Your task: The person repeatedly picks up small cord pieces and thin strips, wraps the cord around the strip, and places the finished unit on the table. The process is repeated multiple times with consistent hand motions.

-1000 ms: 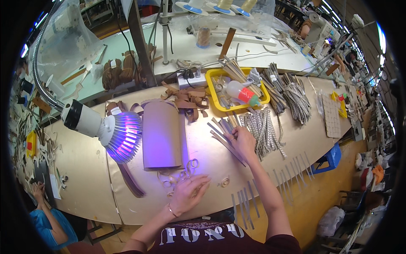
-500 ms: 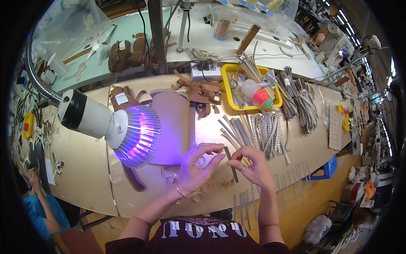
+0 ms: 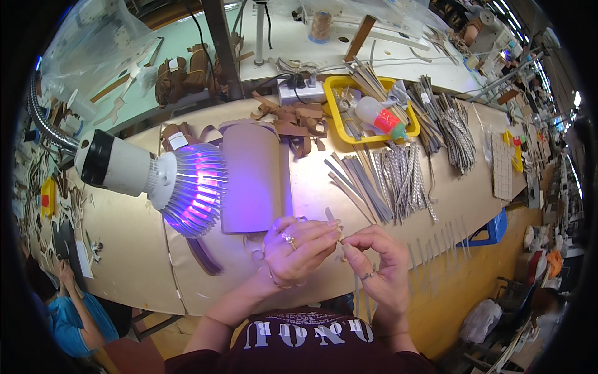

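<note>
My left hand (image 3: 298,249) and my right hand (image 3: 377,262) meet above the near edge of the pale workbench (image 3: 124,230). Both pinch a thin grey strip (image 3: 334,222) between their fingertips; one end pokes up past the left fingers, the rest hangs down from the right hand. Rings show on both hands and a bracelet on the left wrist. Just beyond the hands lie loose grey strips (image 3: 360,177) and braided strips (image 3: 405,181). A brown cardboard piece (image 3: 255,181) lies left of them under purple light.
A lamp (image 3: 156,181) on a flexible neck shines purple over the bench's left half. A yellow tray (image 3: 367,109) holds strips and a glue bottle (image 3: 383,117). Brown leather scraps (image 3: 293,121) lie behind. Another person in blue (image 3: 75,311) sits lower left. A blue crate (image 3: 492,227) stands right.
My right hand left the strips on the bench and came back toward me. My left hand rose off the bench to meet it, and both now pinch one strip.
</note>
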The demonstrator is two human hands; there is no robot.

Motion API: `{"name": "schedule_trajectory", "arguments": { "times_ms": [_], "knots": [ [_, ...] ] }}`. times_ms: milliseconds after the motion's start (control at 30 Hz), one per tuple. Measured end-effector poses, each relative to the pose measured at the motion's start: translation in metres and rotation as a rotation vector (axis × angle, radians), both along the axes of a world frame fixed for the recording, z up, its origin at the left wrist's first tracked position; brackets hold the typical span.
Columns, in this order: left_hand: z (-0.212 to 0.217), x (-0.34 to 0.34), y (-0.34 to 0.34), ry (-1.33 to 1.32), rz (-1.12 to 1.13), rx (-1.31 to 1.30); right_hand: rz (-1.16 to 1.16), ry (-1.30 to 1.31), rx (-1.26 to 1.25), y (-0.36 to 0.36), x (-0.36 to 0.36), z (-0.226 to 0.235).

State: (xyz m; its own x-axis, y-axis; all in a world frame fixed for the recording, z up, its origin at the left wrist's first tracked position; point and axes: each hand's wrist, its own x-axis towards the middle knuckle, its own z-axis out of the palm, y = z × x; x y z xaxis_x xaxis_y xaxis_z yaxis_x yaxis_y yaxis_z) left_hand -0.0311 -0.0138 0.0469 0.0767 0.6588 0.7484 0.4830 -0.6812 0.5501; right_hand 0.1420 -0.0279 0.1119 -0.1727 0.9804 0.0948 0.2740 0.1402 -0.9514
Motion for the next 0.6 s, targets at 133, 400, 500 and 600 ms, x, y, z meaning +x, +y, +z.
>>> {"name": "schedule_trajectory", "arguments": {
  "times_ms": [133, 400, 500, 600],
  "knots": [
    [0.0043, 0.0017, -0.0041, 0.087, 0.028, 0.034, -0.065, 0.008, -0.008, -0.0048, -0.0046, -0.0003],
    [0.0036, 0.0071, -0.0063, 0.104, 0.06, 0.023, -0.082, 0.002, 0.011, -0.0069, -0.0046, -0.0071],
    [0.0028, 0.009, -0.005, 0.089, 0.057, 0.012, -0.085, -0.007, 0.021, -0.0065, -0.0036, -0.0081],
    [0.0037, 0.0105, -0.0031, 0.085, 0.039, 0.011, -0.068, -0.032, 0.03, -0.0053, -0.0008, -0.0087]
  ]
}}
